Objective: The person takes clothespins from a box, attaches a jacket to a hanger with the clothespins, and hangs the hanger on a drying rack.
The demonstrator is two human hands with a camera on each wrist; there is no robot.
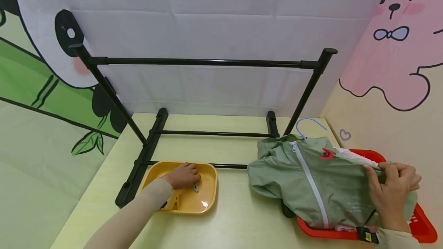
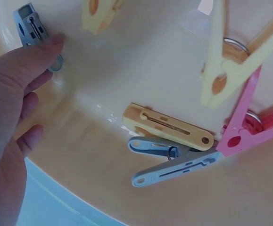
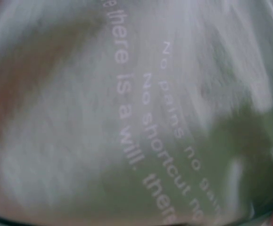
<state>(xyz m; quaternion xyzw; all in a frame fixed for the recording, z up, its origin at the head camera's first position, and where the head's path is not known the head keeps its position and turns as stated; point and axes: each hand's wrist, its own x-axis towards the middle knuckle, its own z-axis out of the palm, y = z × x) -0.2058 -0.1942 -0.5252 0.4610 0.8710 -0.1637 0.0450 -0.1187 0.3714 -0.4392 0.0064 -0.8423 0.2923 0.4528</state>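
Zipped green jacket (image 1: 340, 187) lies across red basket (image 1: 322, 233); grey clothespin (image 2: 30, 24), apparently closed, in tray (image 1: 206, 185).

From here I see a yellow, rounded plastic tray (image 1: 209, 187) front-left of the black tubular rack (image 1: 204, 62), a green cloth jacket (image 1: 340, 185) over a red plastic basket (image 1: 423, 226) front-right.

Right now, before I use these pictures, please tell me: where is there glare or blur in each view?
Head view: mostly clear, with a small glare spot on the floor of the yellow plastic basin; left wrist view: dim, small bright glints, but the pink clothespin is fairly sharp; right wrist view: hazy and soft across the green zip-up jacket, its lettering partly readable.
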